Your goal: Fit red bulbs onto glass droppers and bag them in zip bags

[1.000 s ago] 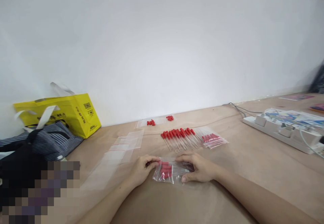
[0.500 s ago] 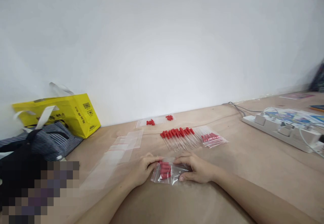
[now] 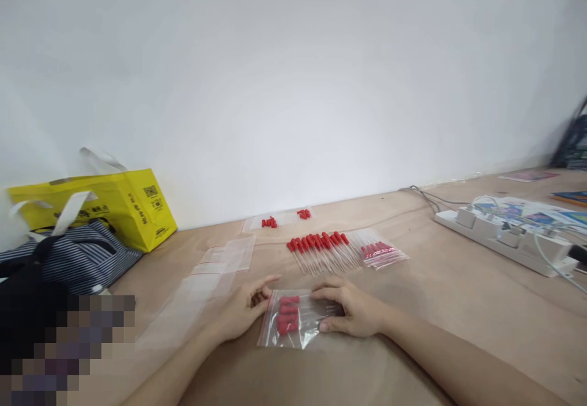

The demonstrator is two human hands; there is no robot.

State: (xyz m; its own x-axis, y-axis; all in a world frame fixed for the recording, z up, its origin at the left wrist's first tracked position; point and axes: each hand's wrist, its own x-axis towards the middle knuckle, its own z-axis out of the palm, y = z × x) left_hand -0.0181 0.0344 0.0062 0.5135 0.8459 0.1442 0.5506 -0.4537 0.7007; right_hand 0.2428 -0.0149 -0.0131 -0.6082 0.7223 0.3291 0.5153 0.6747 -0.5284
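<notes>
Between the loosely spread left hand (image 3: 245, 307) and right hand (image 3: 353, 307), far from the back edge of the tabletop (image 3: 458, 302), the bag (image 3: 293, 321) looks light, slippery, best pinched by its zip end.

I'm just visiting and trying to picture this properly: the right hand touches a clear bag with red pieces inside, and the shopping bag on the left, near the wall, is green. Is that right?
Not quite: the head view shows that the shopping bag on the left is yellow, not green.
</notes>
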